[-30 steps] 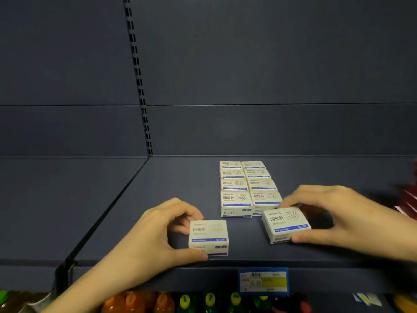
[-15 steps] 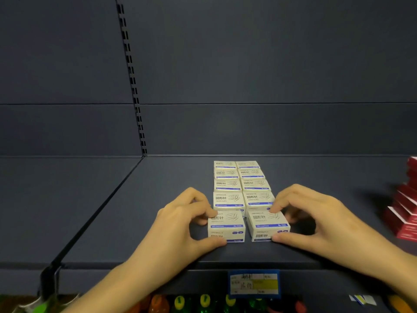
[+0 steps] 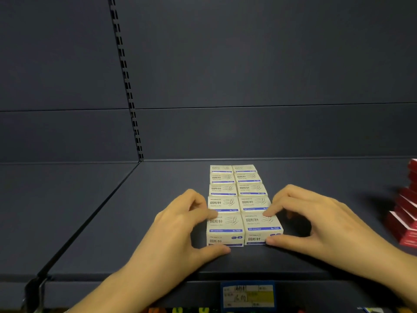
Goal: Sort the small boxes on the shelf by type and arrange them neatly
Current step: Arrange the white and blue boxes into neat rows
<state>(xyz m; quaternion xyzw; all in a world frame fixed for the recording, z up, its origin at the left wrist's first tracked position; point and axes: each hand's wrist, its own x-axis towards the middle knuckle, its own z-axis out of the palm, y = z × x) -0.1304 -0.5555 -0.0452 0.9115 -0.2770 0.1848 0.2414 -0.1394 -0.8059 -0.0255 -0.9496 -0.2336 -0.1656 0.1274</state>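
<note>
Price tag: blue and yellow, on the shelf's front lip, nearer the camera than both grips and below the space between them.
Shelf: dark, flat; both grips are over its front part.
Left hand: narrow pinch on the front left box, thumb at the box's near lower edge, curled fingers on its far top edge.
Right hand: narrow pinch on the front right box, thumb against its near face, forefinger on its far top edge.
Front left box: cream with a blue band, flat on the shelf inside the left pinch.
Front right box: same print, inside the right pinch, its side touching the box in the left pinch.
Paper-clip boxes: same type, two columns of four, running away directly beyond the two gripped boxes; the nearest pair touches them.
Red boxes: a stepped pile outside the right grip, well apart from it, cut off by the frame edge.
Slotted upright: beyond and outside the left grip, rising from the shelf's back corner.
Back panel: dark wall beyond the far end of the columns.
</note>
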